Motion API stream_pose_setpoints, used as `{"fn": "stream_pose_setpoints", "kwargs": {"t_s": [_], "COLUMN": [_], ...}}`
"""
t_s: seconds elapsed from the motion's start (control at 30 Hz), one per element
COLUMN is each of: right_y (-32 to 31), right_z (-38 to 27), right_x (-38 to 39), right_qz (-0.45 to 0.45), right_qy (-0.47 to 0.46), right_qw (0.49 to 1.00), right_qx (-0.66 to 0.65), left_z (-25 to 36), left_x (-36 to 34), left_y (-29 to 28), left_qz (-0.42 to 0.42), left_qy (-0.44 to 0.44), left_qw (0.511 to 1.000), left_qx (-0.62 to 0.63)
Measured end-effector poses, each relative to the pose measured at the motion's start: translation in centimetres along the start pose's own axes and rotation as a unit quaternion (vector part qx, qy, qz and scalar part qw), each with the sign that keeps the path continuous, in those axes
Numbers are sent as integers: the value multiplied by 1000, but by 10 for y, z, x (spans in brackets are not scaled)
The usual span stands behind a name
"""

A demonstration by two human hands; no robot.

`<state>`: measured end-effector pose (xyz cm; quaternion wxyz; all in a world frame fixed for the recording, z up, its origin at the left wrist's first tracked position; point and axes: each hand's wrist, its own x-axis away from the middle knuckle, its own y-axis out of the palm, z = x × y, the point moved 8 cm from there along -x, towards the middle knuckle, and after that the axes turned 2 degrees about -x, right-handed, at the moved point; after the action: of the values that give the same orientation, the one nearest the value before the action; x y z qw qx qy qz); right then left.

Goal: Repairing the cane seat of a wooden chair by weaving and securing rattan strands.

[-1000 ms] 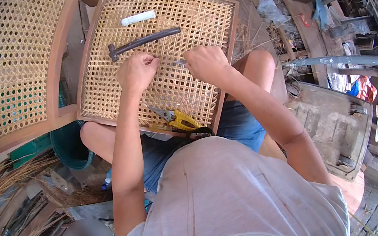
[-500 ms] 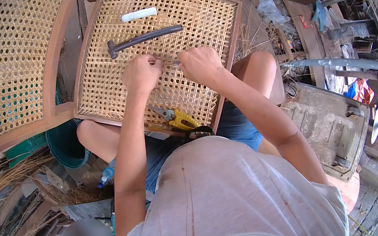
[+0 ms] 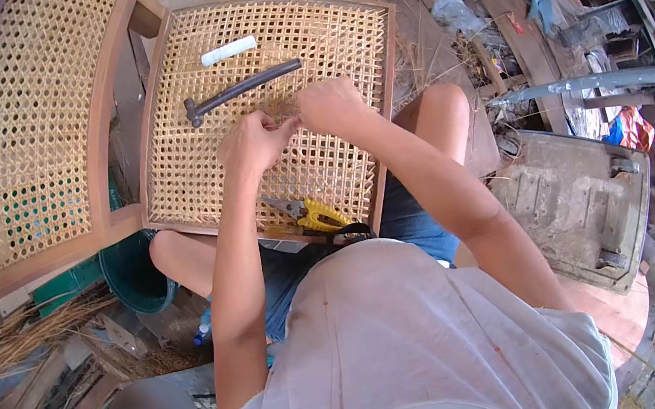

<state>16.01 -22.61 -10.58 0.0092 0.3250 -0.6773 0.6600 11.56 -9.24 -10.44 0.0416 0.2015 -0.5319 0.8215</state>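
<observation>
A wooden chair lies across my lap, its seat a woven cane panel [image 3: 204,163]. Over the middle of that panel, my left hand [image 3: 248,146] is closed in a pinch, thumb stretched toward the right hand. My right hand [image 3: 331,106] is curled into a fist right beside it, the fingertips almost meeting. Whatever the fingers hold is hidden or too thin to name. Just beyond the hands, a dark hammer [image 3: 247,88] lies on the cane, and past it a white stick-like piece [image 3: 229,51]. Close to my waist rest yellow-handled snips [image 3: 320,214].
The chair's cane back [image 3: 31,141] rises at the left. Below it stands a dark green bucket [image 3: 136,275]. Dry fibre strips [image 3: 15,330] are heaped at the left. A dirty grey plastic lid-like panel [image 3: 561,204] lies at the right, near scrap wood and a long pole [image 3: 602,82].
My left hand has come toward the right one, its thumb now reaching across, and the gap between them has narrowed. The view has shifted a little; the hammer, white piece and snips stay on the seat.
</observation>
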Motion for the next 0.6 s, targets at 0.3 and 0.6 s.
{"fn": "stream_pose_setpoints", "kwargs": {"t_s": [0.3,0.6], "right_y": [-96,-31], "right_z": [86,32], "right_x": [75,34], "right_qz": [143,111], "right_qy": [-13,-28], "right_qw": [988,992], "right_qx": [-49,-50], "left_z": [45,-5], "left_x": [-1,-13], "left_y": [18,21], "left_qz": [36,38], "left_qy": [172,32], "left_qw": [974,916], "left_qx": [146,398]}}
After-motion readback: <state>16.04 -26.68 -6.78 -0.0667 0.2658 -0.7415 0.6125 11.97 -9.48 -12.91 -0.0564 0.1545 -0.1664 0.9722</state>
